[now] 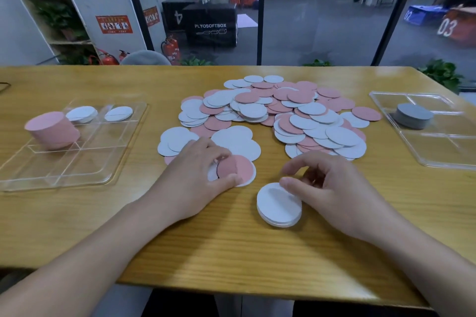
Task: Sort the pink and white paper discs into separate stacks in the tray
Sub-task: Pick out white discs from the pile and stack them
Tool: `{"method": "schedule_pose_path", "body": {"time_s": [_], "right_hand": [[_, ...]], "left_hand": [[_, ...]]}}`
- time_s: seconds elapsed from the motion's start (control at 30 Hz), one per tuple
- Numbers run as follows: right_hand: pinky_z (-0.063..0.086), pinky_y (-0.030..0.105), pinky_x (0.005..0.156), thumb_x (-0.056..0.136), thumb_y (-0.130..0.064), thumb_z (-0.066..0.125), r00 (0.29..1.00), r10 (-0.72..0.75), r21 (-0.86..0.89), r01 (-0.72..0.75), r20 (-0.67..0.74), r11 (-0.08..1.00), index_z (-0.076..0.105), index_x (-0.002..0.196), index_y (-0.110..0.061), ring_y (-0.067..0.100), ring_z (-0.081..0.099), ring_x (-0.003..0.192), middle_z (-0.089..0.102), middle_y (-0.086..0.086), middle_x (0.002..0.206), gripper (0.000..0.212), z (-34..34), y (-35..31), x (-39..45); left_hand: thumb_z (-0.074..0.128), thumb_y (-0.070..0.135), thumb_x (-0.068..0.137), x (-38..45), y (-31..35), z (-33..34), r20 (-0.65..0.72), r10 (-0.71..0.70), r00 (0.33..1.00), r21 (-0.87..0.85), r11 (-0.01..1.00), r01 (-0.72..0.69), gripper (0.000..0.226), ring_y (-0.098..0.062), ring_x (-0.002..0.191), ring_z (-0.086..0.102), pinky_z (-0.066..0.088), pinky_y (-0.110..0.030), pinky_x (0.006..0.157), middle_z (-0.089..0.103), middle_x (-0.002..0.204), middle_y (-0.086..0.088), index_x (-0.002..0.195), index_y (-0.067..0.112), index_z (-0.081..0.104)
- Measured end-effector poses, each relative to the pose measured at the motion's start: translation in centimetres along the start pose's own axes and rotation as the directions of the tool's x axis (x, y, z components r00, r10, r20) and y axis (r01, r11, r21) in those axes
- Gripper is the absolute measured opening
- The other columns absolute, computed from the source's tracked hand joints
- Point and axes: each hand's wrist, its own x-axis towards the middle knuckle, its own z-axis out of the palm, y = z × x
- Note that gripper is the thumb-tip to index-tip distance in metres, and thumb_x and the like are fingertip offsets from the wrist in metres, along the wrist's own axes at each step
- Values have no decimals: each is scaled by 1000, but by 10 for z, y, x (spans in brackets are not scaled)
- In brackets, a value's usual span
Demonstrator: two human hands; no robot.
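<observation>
While the loose pile of pink and white discs sprawled over the middle of the wooden table, the left hand lay at the pile's near-left edge, fingers curled over a pink disc with the thumb on its near rim, pinching it; that disc overlapped another pink one sitting on white discs. Right hand sat just near of the pile, fingers bent, thumb tip touching the far-right edge of a small white stack lying on the table near of the pile; fingers arched above it, so whether it gripped the stack could not be told for sure. Left of the pile, well apart, stood a clear divided tray. A tall pink stack stood in a far-left compartment of it, tilted a bit, and two low white stacks sat in the far compartments beside it: first white one just right of the pink stack, second one compartment further right. Right of the pile, well apart, a second clear tray held a grey stack in a far-left compartment. Behind the pile, past the table's far edge, glass panels showed a gym floor with a black box; red fire extinguishers stood far left of the pile
</observation>
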Motion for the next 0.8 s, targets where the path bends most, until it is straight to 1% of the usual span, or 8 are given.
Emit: {"method": "schedule_pose_path", "body": {"time_s": [0.17, 0.27, 0.33, 0.4, 0.5, 0.63, 0.7, 0.8], "right_hand": [[52, 27, 65, 95, -47, 80, 999, -41, -40, 42, 26, 998, 78, 96, -40, 5, 61, 67, 72, -17, 79, 8, -1, -10, 33], [51, 22, 66, 96, -45, 80, 992, -83, -130, 95, 91, 987, 77, 103, -38, 4, 63, 74, 72, -25, 92, 11, 6, -21, 60], [53, 26, 72, 93, -48, 83, 978, -118, -197, 152, 171, 969, 76, 112, -39, 5, 63, 80, 71, -18, 102, 22, 13, -27, 78], [47, 18, 72, 89, -53, 85, 948, -143, -271, 222, 283, 937, 75, 122, -42, 2, 61, 87, 66, -18, 110, 36, 20, -31, 90], [46, 16, 77, 84, -60, 88, 909, -144, -278, 266, 391, 923, 72, 131, -47, -10, 58, 101, 58, -20, 120, 51, 28, -33, 96], [41, 16, 73, 84, -61, 88, 912, -146, -277, 265, 384, 924, 71, 132, -50, -19, 55, 101, 52, -25, 123, 52, 33, -25, 94], [45, 19, 74, 81, -59, 91, 922, -139, -272, 247, 361, 930, 71, 126, -49, -15, 56, 102, 52, -28, 122, 50, 35, -23, 94], [50, 23, 69, 77, -50, 96, 947, -120, -236, 195, 296, 952, 65, 111, -43, 0, 60, 89, 57, -31, 105, 46, 36, -24, 95]], "left_hand": [[83, 33, 94, 15, 4, -10, -5, -50, 999, -306, 951, 46, 25, -4, 70, 61, 48, -22, 66, 72, 92, 16, 106, 35, 62], [69, 23, 104, 39, -6, -24, -91, -61, 994, -308, 951, 30, 11, -9, 64, 59, 47, -25, 62, 74, 80, 6, 100, 33, 66], [57, 16, 105, 61, -19, -36, -135, -129, 982, -246, 965, 93, 23, -15, 59, 61, 52, -36, 55, 71, 79, 6, 98, 34, 70], [50, 13, 103, 80, -30, -43, -123, -176, 977, -151, 976, 157, 31, -21, 62, 64, 56, -43, 56, 70, 82, 4, 96, 35, 71], [50, 10, 99, 96, -47, -38, -111, -201, 973, -45, 979, 197, 32, -24, 81, 64, 47, -36, 63, 70, 90, 6, 92, 34, 71], [59, 20, 100, 99, -61, -24, -145, -146, 979, 193, 966, 173, 31, -31, 124, 49, 41, -48, 106, 68, 122, 7, 115, 39, 78], [63, 26, 103, 97, -57, -21, -185, -53, 981, 145, 986, 80, 26, -25, 127, 47, 40, -45, 112, 66, 126, 10, 121, 39, 77], [69, 35, 105, 84, -45, -13, -132, 63, 989, -123, 989, -80, 15, -2, 110, 54, 45, -26, 92, 68, 113, 16, 115, 37, 79]]}}
